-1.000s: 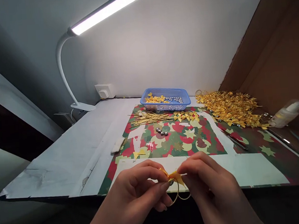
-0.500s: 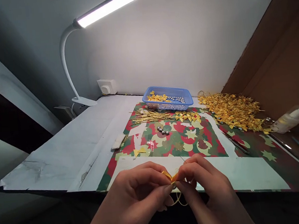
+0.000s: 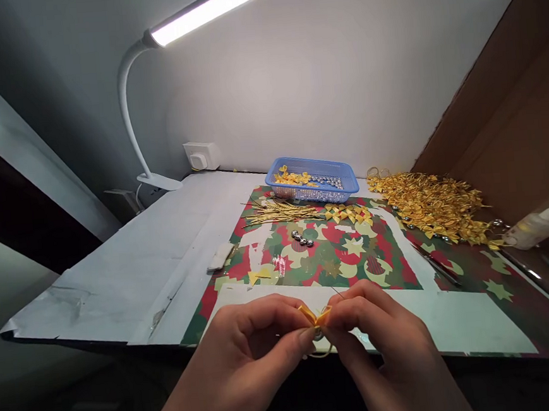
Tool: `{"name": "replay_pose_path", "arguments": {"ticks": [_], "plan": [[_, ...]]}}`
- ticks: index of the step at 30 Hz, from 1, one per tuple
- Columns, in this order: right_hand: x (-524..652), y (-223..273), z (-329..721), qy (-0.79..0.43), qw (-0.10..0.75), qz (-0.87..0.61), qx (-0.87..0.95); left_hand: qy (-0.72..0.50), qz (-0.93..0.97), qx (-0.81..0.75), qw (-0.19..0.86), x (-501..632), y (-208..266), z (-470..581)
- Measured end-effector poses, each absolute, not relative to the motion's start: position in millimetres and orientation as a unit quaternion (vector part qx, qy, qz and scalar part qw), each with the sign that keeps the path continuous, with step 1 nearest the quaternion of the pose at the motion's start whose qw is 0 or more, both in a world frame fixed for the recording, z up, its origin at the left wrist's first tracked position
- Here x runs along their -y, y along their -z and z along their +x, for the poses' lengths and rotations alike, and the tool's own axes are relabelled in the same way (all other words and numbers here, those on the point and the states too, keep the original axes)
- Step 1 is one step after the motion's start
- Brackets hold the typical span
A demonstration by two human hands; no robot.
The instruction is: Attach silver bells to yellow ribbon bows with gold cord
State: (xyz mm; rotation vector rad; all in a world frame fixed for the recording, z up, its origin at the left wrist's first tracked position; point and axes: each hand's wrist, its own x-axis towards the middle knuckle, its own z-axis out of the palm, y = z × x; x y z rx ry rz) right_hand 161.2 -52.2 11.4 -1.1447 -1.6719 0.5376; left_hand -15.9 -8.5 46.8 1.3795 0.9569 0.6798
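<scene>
Between my fingertips, just above the table's front edge, is a small yellow ribbon bow [image 3: 315, 317]. My left hand [image 3: 261, 342] pinches its left side between thumb and forefinger. On the other side my right hand [image 3: 377, 330] pinches the bow's right part, thumb and finger closed. A silver bell or bead [image 3: 318, 334] shows right beneath the bow, partly covered by the thumbs. A thin yellow cord [image 3: 322, 355] curves below it. From the right hand's fingers a fine needle-like wire [image 3: 337, 292] sticks up.
A blue basket [image 3: 312, 194] holds yellow bows and silver beads. Before it lie gold twist ties [image 3: 282, 211], loose bows [image 3: 348, 213] and several silver bells [image 3: 302, 239]. At right are a heap of bows [image 3: 434, 209], tweezers [image 3: 435, 264] and a bottle [image 3: 540, 226]. A lamp [image 3: 127, 109] stands left.
The bow's two loops now stand up more in a V between my fingertips, and the cord loop below shows less. Both hands keep their pinch. The whole view has shifted slightly.
</scene>
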Motion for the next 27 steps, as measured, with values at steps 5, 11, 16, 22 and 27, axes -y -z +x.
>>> {"name": "replay_pose_path", "arguments": {"ticks": [5,11,16,22,27], "plan": [[51.3,-12.3,163.1,-0.216,0.48,-0.474,0.706,-0.285,0.645,-0.449,0.549,10.0,-51.0,-13.8],[49.9,-12.5,164.1,-0.204,0.472,-0.476,0.713,-0.294,0.631,-0.461,0.55,13.3,-54.4,-10.9],[50.2,-13.6,162.2,-0.216,0.479,-0.469,0.71,-0.305,0.618,-0.451,0.567,12.2,-53.0,-10.5],[47.1,-16.9,162.3,-0.218,0.478,-0.471,0.708,-0.336,0.604,-0.446,0.568,9.4,-47.7,-10.3],[41.1,-28.4,174.6,-0.212,0.51,-0.476,0.685,-0.341,0.625,-0.447,0.542,7.2,-44.3,-12.2]]}}
